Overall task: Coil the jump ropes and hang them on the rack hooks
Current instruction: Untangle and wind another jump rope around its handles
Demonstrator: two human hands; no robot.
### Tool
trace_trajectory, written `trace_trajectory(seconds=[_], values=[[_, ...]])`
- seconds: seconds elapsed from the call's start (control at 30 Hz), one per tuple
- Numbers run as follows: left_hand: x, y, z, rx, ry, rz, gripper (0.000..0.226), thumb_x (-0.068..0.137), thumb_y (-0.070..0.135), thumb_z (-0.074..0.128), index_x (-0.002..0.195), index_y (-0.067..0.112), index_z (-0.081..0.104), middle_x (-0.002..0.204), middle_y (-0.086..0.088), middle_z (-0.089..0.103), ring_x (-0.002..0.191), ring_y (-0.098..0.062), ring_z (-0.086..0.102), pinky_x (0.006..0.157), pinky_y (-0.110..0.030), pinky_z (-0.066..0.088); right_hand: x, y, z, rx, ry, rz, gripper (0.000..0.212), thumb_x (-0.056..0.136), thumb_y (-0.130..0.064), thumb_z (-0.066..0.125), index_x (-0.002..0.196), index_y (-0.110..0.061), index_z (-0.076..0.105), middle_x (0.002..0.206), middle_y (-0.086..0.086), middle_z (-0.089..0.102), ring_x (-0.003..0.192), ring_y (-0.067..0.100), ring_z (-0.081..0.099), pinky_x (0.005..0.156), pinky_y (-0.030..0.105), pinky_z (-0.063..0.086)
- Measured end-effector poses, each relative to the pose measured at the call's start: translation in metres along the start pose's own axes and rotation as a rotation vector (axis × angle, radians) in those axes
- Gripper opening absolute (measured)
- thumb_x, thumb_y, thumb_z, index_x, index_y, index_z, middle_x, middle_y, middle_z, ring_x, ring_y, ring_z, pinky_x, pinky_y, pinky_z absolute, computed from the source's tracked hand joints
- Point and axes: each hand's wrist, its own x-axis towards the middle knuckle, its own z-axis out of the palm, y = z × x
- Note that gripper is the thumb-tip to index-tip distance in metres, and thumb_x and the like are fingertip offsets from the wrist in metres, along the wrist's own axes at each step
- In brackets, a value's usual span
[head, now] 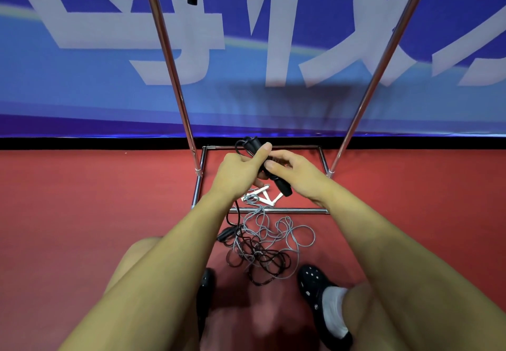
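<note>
Head view: left hand [241, 171] grips black handle [269, 170], thumb up; right hand [290, 168] pinches same handle. Black rope [262, 257] trails to 6 o'clock, tangled with grey rope [284, 230] on floor. Coiling barely begun; next, probably draw black rope free. Rack [175, 77] at 12.
</note>
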Motion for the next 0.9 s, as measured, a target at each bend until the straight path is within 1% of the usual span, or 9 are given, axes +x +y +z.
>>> trace_trajectory(seconds=[0.1, 0.17, 0.27, 0.37, 0.5, 0.63, 0.7, 0.8, 0.9], values=[[0.001, 0.000, -0.001, -0.035, -0.022, 0.002, 0.051, 0.098, 0.050, 0.061, 0.076, 0.007, 0.076, 0.076, -0.006, 0.078, 0.064, -0.015, 0.071, 0.064, -0.027, 0.044, -0.002, -0.002, -0.004, -0.001, 0.052, -0.019, 0.027, 0.091, -0.027, 0.076, 0.117, -0.023, 0.068, 0.115, -0.005, 0.073, 0.110, 0.010, 0.068, 0.097, 0.025, 0.052], [0.002, 0.001, -0.001, -0.069, -0.072, 0.002, 0.051, 0.099, 0.048, 0.061, 0.083, 0.002, 0.077, 0.079, -0.012, 0.078, 0.067, -0.018, 0.069, 0.065, -0.029, 0.043, -0.003, -0.005, -0.007, 0.019, 0.064, -0.001, 0.035, 0.082, -0.034, 0.083, 0.113, -0.022, 0.070, 0.108, -0.009, 0.074, 0.104, 0.007, 0.068, 0.094, 0.025, 0.050], [0.003, 0.003, -0.001, -0.130, -0.172, 0.046, 0.044, 0.101, 0.043, 0.060, 0.089, 0.006, 0.079, 0.082, -0.022, 0.075, 0.073, -0.022, 0.064, 0.064, -0.027, 0.043, -0.009, -0.009, -0.012, 0.234, -0.124, 0.101, 0.040, 0.081, -0.033, 0.076, 0.113, -0.013, 0.065, 0.094, -0.003, 0.071, 0.091, 0.008, 0.067, 0.085, 0.027, 0.052], [0.002, 0.004, -0.001, -0.135, -0.260, 0.103, 0.037, 0.102, 0.038, 0.059, 0.083, 0.014, 0.080, 0.080, -0.021, 0.073, 0.076, -0.023, 0.063, 0.066, -0.025, 0.046, -0.018, -0.011, -0.014, 0.442, -0.354, 0.217, 0.025, 0.091, -0.023, 0.065, 0.110, -0.008, 0.060, 0.091, 0.004, 0.067, 0.097, 0.022, 0.069, 0.091, 0.038, 0.057], [0.002, 0.004, -0.002, -0.154, -0.300, 0.115, 0.036, 0.104, 0.032, 0.057, 0.079, 0.016, 0.077, 0.074, -0.009, 0.072, 0.074, -0.017, 0.066, 0.068, -0.022, 0.052, -0.016, -0.010, -0.014, 0.391, -0.371, 0.184, 0.025, 0.095, -0.021, 0.064, 0.114, -0.007, 0.056, 0.091, 0.006, 0.065, 0.098, 0.030, 0.072, 0.098, 0.047, 0.055], [0.005, 0.001, -0.004, -0.186, -0.317, 0.064, 0.036, 0.102, 0.036, 0.060, 0.082, 0.012, 0.077, 0.075, -0.010, 0.069, 0.073, -0.018, 0.064, 0.079, -0.032, 0.056, -0.016, -0.011, -0.006, 0.332, -0.224, 0.170, 0.046, 0.093, -0.031, 0.068, 0.133, -0.013, 0.056, 0.093, 0.013, 0.064, 0.073, 0.027, 0.069, 0.060, 0.029, 0.052], [0.006, -0.001, -0.007, -0.142, -0.327, 0.058, 0.037, 0.102, 0.037, 0.060, 0.086, 0.008, 0.077, 0.075, -0.010, 0.067, 0.070, -0.017, 0.064, 0.077, -0.033, 0.057, -0.019, -0.014, -0.005, 0.244, -0.168, 0.156, 0.050, 0.088, -0.043, 0.068, 0.130, -0.016, 0.059, 0.090, 0.013, 0.069, 0.065, 0.026, 0.068, 0.055, 0.028, 0.051], [0.005, -0.006, -0.010, -0.043, -0.366, 0.052, 0.049, 0.102, 0.041, 0.059, 0.100, -0.007, 0.070, 0.077, -0.013, 0.060, 0.065, -0.015, 0.062, 0.081, -0.039, 0.056, -0.023, -0.016, -0.008, 0.123, -0.144, 0.120, 0.036, 0.094, -0.046, 0.062, 0.120, -0.022, 0.061, 0.080, 0.015, 0.072, 0.056, 0.024, 0.062, 0.051, 0.029, 0.050], [0.000, -0.004, -0.008, -0.048, -0.391, 0.052, 0.045, 0.103, 0.042, 0.057, 0.104, 0.000, 0.072, 0.074, -0.009, 0.063, 0.062, -0.015, 0.060, 0.071, -0.031, 0.057, -0.027, -0.018, -0.009, 0.162, -0.163, 0.123, 0.033, 0.102, -0.047, 0.051, 0.120, -0.021, 0.059, 0.077, 0.015, 0.064, 0.055, 0.024, 0.057, 0.050, 0.028, 0.045]])
